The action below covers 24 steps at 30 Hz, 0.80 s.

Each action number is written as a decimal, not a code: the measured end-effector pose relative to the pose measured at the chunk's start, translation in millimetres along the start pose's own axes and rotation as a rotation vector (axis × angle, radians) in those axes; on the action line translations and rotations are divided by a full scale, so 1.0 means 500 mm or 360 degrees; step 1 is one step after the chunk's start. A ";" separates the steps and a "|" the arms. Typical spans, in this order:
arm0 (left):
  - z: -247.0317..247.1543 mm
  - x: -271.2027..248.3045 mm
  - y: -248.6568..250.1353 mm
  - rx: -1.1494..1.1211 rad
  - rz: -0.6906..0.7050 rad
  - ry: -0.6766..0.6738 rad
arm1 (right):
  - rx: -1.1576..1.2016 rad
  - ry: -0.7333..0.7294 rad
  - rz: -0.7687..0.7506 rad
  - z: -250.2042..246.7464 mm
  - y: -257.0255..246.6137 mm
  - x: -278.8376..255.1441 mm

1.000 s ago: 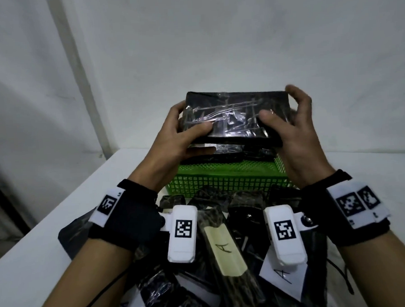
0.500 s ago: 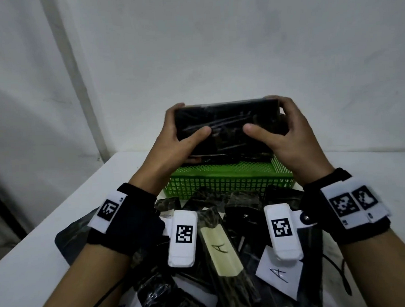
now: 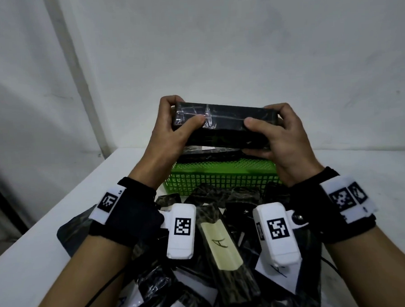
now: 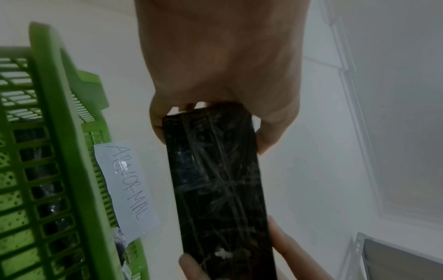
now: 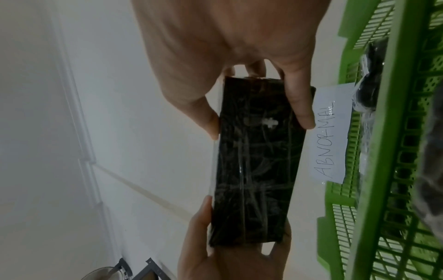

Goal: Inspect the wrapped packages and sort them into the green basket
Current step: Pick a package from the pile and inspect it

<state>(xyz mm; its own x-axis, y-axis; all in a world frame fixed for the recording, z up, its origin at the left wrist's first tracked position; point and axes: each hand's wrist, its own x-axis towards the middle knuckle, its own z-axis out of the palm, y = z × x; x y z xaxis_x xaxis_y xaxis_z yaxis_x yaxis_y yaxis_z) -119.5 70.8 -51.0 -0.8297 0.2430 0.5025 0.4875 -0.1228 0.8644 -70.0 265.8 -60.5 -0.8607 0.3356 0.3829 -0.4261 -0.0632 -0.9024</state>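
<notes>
I am gripping a black wrapped package [image 3: 225,121] at both ends, my left hand [image 3: 170,134] and right hand [image 3: 283,139] curling thumbs over its near face and fingers behind. I am holding it just above the green basket [image 3: 221,178], whose paper label [image 4: 127,189] reads ABNORMAL. More wrapped packages [image 3: 222,246] are lying on the tabletop [image 3: 48,231] before the basket.

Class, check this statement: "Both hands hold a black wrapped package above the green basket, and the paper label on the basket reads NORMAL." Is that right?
Not quite. The paper label reads ABNORMAL, as both wrist views show. The rest stands: the left hand and right hand hold the black wrapped package above the green basket.
</notes>
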 end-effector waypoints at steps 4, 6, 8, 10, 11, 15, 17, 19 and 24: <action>0.006 0.000 0.011 0.0113 -0.0123 0.0034 | 0.0182 -0.0084 -0.0137 -0.009 -0.015 0.001; 0.006 0.001 0.011 -0.0015 -0.0274 -0.0002 | 0.0341 -0.0087 -0.0145 -0.014 -0.024 0.003; 0.003 0.000 0.009 -0.0232 -0.0356 -0.0030 | 0.0294 -0.0048 -0.0169 -0.017 -0.027 0.005; 0.001 0.002 0.004 -0.0361 -0.0355 -0.0018 | 0.0161 -0.0028 -0.0139 -0.017 -0.023 0.006; 0.000 0.003 0.002 -0.0387 -0.0329 0.0001 | 0.0143 -0.0023 -0.0069 -0.016 -0.019 0.008; 0.004 0.004 -0.002 -0.0439 -0.0240 0.0058 | 0.0147 -0.0001 0.0122 -0.013 -0.016 0.011; 0.002 0.004 -0.001 -0.0438 -0.0195 0.0067 | 0.0132 -0.0006 0.0105 -0.016 -0.019 0.011; -0.004 0.004 0.004 -0.0487 -0.0184 0.0038 | 0.0170 -0.0037 0.0100 -0.021 -0.026 0.011; -0.015 -0.006 0.021 -0.0787 -0.0451 -0.0315 | 0.0293 -0.0058 0.0119 -0.039 -0.033 0.016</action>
<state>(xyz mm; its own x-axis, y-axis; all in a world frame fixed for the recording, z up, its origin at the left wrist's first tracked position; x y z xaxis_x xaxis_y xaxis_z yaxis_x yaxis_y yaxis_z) -114.1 61.6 -43.3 -0.8193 0.5005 0.2797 0.0309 -0.4485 0.8932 -64.4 287.7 -46.5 -0.8999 0.2897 0.3260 -0.4015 -0.2586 -0.8786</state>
